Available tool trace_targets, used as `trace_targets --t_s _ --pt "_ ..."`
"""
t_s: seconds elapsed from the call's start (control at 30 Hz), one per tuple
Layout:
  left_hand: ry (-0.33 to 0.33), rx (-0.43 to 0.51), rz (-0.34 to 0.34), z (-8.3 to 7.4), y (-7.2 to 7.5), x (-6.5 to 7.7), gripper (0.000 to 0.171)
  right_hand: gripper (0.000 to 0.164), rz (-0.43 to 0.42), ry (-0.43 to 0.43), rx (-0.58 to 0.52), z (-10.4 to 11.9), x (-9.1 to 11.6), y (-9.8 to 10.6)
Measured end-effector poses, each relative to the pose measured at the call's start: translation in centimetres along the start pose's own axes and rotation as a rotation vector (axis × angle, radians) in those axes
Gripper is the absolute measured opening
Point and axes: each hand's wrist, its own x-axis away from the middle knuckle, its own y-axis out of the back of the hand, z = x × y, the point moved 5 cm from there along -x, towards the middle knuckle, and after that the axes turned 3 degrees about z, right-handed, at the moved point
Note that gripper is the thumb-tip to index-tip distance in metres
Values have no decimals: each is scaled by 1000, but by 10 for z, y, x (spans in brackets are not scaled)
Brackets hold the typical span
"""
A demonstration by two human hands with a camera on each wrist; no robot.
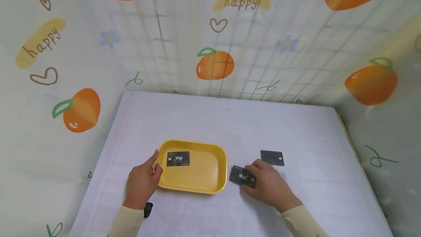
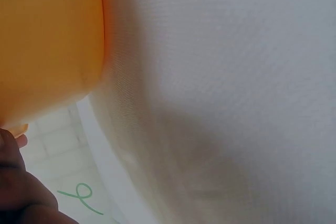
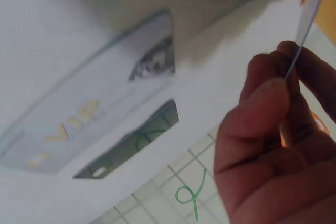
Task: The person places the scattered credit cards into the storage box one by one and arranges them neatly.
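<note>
A shallow yellow tray (image 1: 210,189) stands on the table, with a black Vip card (image 1: 178,159) lying flat in its left half. My left hand (image 1: 143,181) holds the tray's left rim; the left wrist view shows the tray wall (image 2: 50,35) close up. Just right of the tray, my right hand (image 1: 268,184) pinches another black Vip card (image 1: 239,175) between thumb and fingers, above the table. Edge-on, that card (image 3: 311,17) appears in the right wrist view. Behind the right hand lie a dark card (image 1: 271,157) and a pale card with gold VIP letters (image 3: 113,98).
The table (image 1: 197,116) has a white cover. Around it hang pale sheets (image 1: 177,47) printed with oranges, hearts and the word happy. A small black object (image 1: 148,210) shows at the left wrist.
</note>
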Motion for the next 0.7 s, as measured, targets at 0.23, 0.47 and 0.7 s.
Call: trace_targets --t_s 0.23,0.47,0.7 --pt "-14 12 -16 4 1 0 52 59 -131 8 81 -4 -3 26" --pt "-14 11 -18 6 2 -1 50 60 -270 64 91 22 -21 57" --pt "-4 -8 -12 7 0 -1 51 54 -289 192 99 69 -46 67"
